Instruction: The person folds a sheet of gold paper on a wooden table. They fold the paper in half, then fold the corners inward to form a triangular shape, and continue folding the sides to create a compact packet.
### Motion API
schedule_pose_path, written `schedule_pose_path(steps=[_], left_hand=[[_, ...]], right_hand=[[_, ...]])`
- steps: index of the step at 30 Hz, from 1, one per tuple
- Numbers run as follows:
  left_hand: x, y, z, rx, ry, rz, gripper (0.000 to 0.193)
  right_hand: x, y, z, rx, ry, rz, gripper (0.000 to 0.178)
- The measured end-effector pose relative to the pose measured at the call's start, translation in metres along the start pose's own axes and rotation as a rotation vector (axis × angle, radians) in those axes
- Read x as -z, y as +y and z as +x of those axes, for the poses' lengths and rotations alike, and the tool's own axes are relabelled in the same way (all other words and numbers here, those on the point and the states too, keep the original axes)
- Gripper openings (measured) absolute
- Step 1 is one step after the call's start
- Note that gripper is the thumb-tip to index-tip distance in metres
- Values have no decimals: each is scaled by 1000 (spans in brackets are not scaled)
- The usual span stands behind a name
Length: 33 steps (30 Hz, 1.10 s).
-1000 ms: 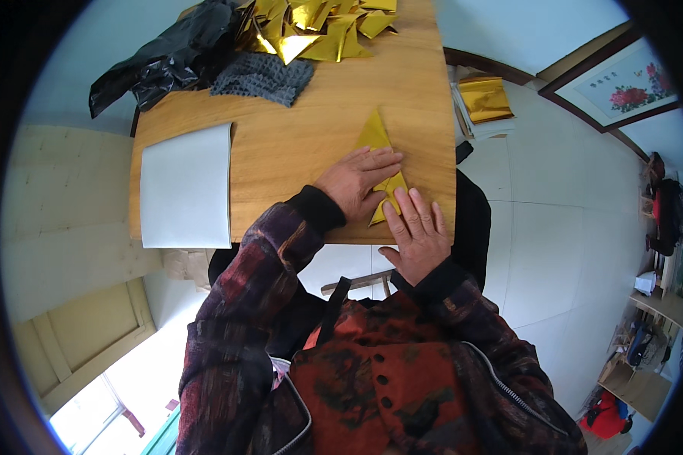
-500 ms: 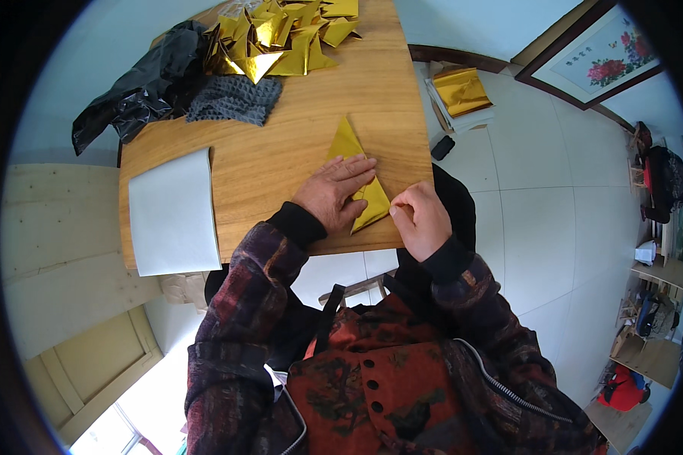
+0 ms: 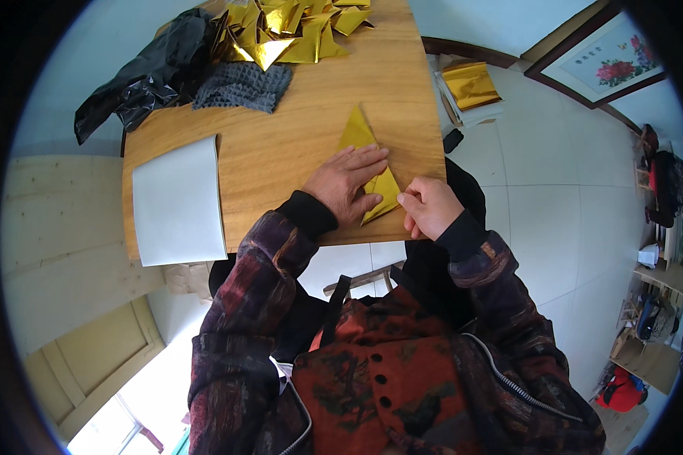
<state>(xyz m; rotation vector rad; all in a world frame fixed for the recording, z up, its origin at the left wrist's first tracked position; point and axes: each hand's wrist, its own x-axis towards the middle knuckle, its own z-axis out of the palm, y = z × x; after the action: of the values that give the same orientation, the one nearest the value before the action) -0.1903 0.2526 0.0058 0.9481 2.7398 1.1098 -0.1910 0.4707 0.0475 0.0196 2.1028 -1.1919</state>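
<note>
A folded piece of gold foil paper (image 3: 385,188), long and pointed at its far end, lies near the front edge of the wooden table. My left hand (image 3: 343,182) rests flat across its middle, fingers stretched out, covering part of it. At the paper's lower right corner, my right hand (image 3: 435,208) is closed, thumb and forefinger pinched at the corner; the exact contact is partly hidden by the fingers.
Several folded gold foil pieces (image 3: 311,42) are heaped at the table's far end. Beside them lie a black plastic bag (image 3: 148,76) and a dark grey textured cloth (image 3: 243,86). A pale folded sheet (image 3: 178,201) lies at left. More gold paper (image 3: 470,85) is on the floor.
My right hand has turned slightly at the paper's corner, its fingers shifting. The left hand stays flat on the paper. The whole view has shifted a little.
</note>
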Motion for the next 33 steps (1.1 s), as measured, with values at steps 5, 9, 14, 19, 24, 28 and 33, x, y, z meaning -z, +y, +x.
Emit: schedule_pose_path(steps=[5, 9, 14, 19, 24, 28, 33], left_hand=[[-1, -1, 0, 2, -3, 23, 57], [-3, -4, 1, 0, 4, 18, 55], [-5, -6, 1, -9, 19, 49, 54], [-5, -5, -1, -18, 36, 14, 53], [-6, -6, 0, -20, 34, 17, 52], [-7, -7, -1, -20, 47, 9, 51], [-6, -6, 0, -19, 42, 21, 51]], right_hand=[[-10, 2, 2, 102, 183, -451, 24], [-9, 0, 3, 125, 192, -605, 28], [-14, 0, -3, 196, 327, -751, 24], [-33, 25, -26, 691, 504, -703, 43], [-53, 51, -27, 781, 342, -831, 86], [-55, 57, -27, 759, 325, -895, 93], [-53, 55, -30, 735, 288, -913, 93]])
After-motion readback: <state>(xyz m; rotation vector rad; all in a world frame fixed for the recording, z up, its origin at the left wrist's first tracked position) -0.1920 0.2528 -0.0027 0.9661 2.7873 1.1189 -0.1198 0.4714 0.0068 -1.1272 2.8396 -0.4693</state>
